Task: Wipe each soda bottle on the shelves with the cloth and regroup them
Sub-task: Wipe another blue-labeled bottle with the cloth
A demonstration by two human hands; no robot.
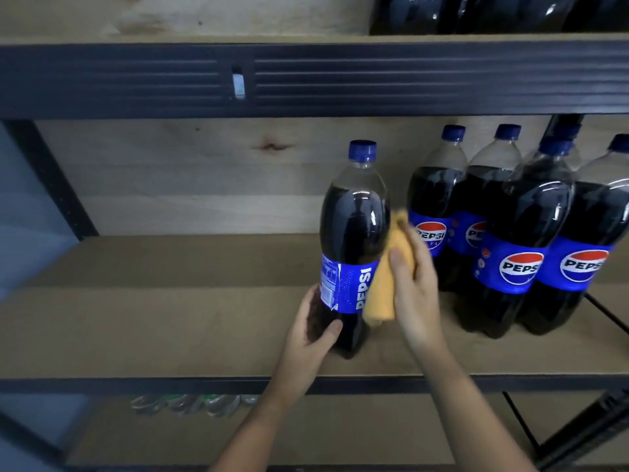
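One Pepsi bottle [354, 229], dark cola with a blue cap and blue label, stands upright alone on the middle shelf [170, 318]. My left hand [313, 330] grips its lower body from the left. My right hand [413, 287] holds a folded orange cloth [490, 267] pressed against the bottle's right side, over the label. To the right stands a tight group of several more Pepsi bottles [520, 240], apart from the held one.
The dark metal beam of the upper shelf [306, 80] hangs just above the bottle caps, with more dark bottles [476, 11] on it at top right. Plastic-wrapped bottles [194, 405] lie on the shelf below. A black upright post [51, 178] bounds the left.
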